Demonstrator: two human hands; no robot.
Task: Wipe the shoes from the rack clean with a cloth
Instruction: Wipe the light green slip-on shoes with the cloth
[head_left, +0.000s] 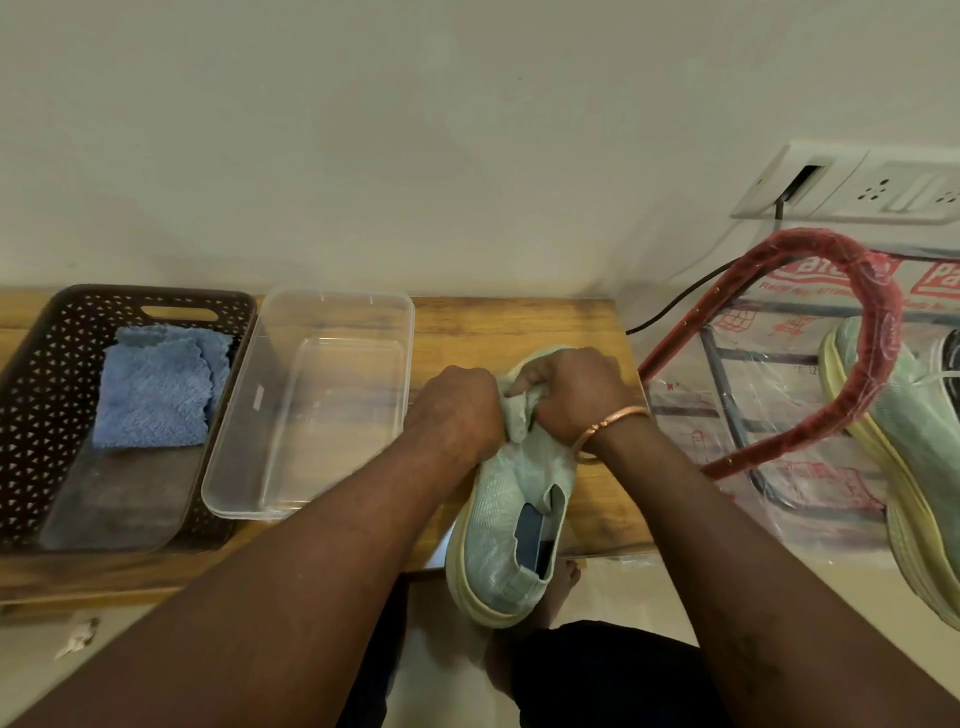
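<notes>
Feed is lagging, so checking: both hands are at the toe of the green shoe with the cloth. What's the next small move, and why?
Probably draw the cloth back along the shoe toward its heel opening, the left hand steadying. Both it and the right hand crowd the toe; the rest of the upper lies uncovered.

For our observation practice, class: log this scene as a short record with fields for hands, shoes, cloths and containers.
Left hand: curled on shoe toe
Right hand: pinches pale cloth at toe
Blue cloth: in dark basket
Clear tub: beside basket, on table
Second shoe: on red rack
</notes>
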